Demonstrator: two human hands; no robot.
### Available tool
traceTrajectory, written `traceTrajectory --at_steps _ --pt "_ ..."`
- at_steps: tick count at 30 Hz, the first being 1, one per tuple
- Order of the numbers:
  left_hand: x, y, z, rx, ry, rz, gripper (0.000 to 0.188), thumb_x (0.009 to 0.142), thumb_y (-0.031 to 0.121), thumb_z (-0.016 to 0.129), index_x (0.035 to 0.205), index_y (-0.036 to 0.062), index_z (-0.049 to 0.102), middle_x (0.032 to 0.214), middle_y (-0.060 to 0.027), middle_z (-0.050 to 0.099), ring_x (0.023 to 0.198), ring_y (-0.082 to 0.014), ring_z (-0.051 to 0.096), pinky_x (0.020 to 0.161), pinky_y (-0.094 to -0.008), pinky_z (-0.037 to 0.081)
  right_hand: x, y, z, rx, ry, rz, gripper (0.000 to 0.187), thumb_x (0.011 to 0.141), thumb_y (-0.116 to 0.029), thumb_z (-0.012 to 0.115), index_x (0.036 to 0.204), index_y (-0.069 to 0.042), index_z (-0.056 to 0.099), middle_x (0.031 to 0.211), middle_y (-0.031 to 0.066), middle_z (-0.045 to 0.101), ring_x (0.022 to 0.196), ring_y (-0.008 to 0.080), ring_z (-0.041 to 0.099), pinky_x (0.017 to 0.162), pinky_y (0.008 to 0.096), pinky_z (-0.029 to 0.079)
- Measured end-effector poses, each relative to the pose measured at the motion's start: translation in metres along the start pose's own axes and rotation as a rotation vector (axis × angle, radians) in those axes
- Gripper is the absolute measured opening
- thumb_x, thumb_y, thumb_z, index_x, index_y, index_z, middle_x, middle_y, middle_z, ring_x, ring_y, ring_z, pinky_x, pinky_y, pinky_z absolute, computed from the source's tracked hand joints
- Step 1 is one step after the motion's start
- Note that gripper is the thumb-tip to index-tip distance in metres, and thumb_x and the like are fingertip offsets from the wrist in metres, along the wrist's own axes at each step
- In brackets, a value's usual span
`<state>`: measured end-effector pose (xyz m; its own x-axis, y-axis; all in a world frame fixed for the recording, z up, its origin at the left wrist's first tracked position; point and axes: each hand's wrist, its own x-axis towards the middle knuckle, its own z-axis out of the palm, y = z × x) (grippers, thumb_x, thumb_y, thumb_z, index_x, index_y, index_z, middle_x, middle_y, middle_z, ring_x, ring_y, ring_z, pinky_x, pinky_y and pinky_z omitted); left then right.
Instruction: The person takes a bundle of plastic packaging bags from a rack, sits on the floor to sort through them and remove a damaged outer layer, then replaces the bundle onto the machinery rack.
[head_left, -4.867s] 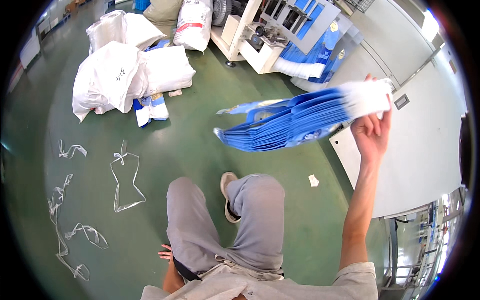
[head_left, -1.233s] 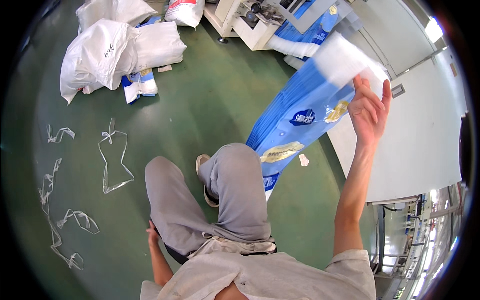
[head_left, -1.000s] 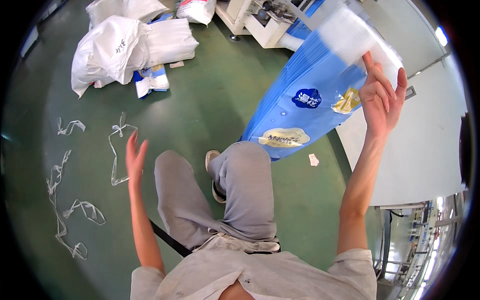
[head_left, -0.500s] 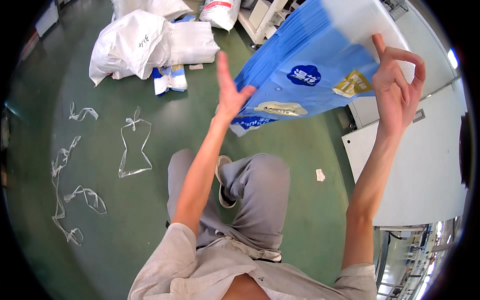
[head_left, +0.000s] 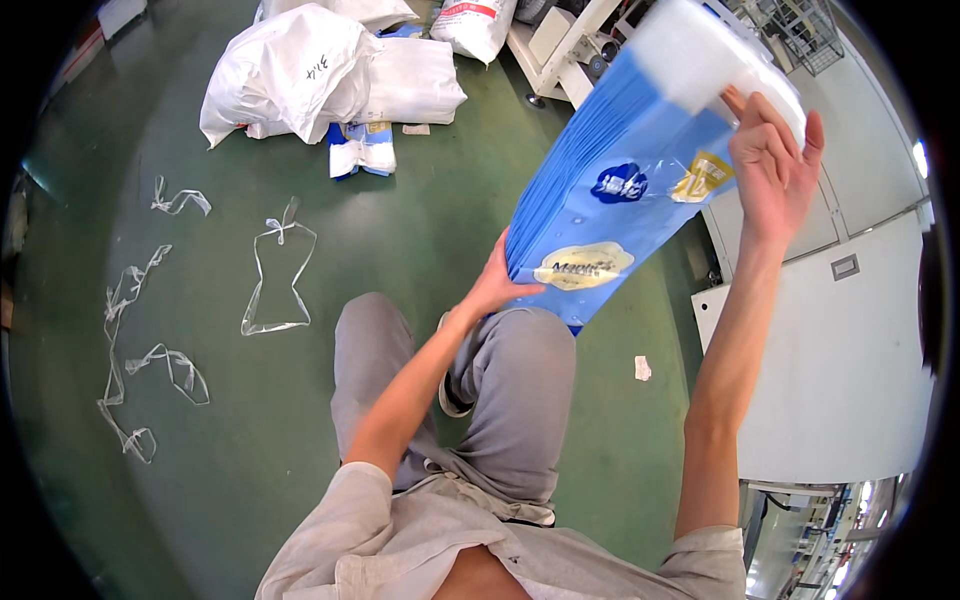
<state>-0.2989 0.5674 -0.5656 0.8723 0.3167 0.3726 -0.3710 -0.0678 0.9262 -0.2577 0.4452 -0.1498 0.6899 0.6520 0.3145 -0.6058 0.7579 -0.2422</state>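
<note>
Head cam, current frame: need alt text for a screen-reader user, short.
Seen from above, a seated person holds a thick stack of flat blue printed bags up in front of them, the right hand gripping its white upper end and the left hand pressed against its lower edge. On the green floor lie loose clear plastic straps and filled white sacks.

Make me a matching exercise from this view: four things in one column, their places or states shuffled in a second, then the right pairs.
Things:
1. left hand
2. right hand
3. white sacks
4. clear plastic straps

Places or states:
A. piled on the green floor at upper left
B. lying loose on the floor at left
C. at the lower end of the blue bag stack
D. raised at the stack's white upper end

Pairs: 1-C, 2-D, 3-A, 4-B
</note>
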Motion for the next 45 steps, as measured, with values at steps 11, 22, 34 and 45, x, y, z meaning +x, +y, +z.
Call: traceTrajectory --at_steps 11,22,34,45 --pt "-0.005 -0.007 -0.095 0.447 -0.228 -0.091 0.065 0.073 0.026 0.077 0.126 0.0010 0.049 0.125 -0.0190 0.055 0.118 -0.0347 0.050 0.101 -0.0411 0.040 0.042 -0.071 -0.021 -0.086 0.095 0.043 0.085 0.082 -0.019 0.059 0.141 0.005 0.003 0.081 0.0067 0.044 0.054 0.0139 0.036 0.049 0.0246 0.031" --pt "-0.350 -0.121 -0.331 1.006 0.019 -1.308 0.084 0.085 0.029 0.058 0.150 0.0105 0.008 0.155 -0.0237 0.006 0.140 -0.0502 0.007 0.103 -0.0712 0.022 -0.116 -0.065 -0.018 -0.103 0.073 -0.037 0.061 0.091 -0.025 0.057 0.139 0.001 0.029 0.129 0.0116 0.035 0.099 0.0186 0.045 0.069 0.0292 0.044" --pt "-0.481 -0.174 -0.281 1.992 -0.426 -1.496 0.091 0.084 0.019 0.048 0.148 0.0090 -0.017 0.152 -0.0241 -0.023 0.137 -0.0574 -0.010 0.099 -0.0756 0.020 -0.441 -0.077 0.014 -0.566 0.961 -0.815 0.055 0.093 -0.023 0.057 0.136 0.005 0.037 0.140 0.0223 0.042 0.130 0.0294 0.040 0.111 0.0428 0.032" --pt "-0.460 -0.155 -0.237 1.845 0.114 -1.074 0.063 0.093 0.018 0.040 0.150 0.0061 0.015 0.155 -0.0232 0.010 0.138 -0.0508 0.018 0.088 -0.0723 0.040 -0.146 -0.165 0.075 -1.967 0.607 -1.539 0.053 0.094 -0.016 0.052 0.139 0.005 0.035 0.136 0.0276 0.041 0.113 0.0290 0.052 0.098 0.0412 0.041"
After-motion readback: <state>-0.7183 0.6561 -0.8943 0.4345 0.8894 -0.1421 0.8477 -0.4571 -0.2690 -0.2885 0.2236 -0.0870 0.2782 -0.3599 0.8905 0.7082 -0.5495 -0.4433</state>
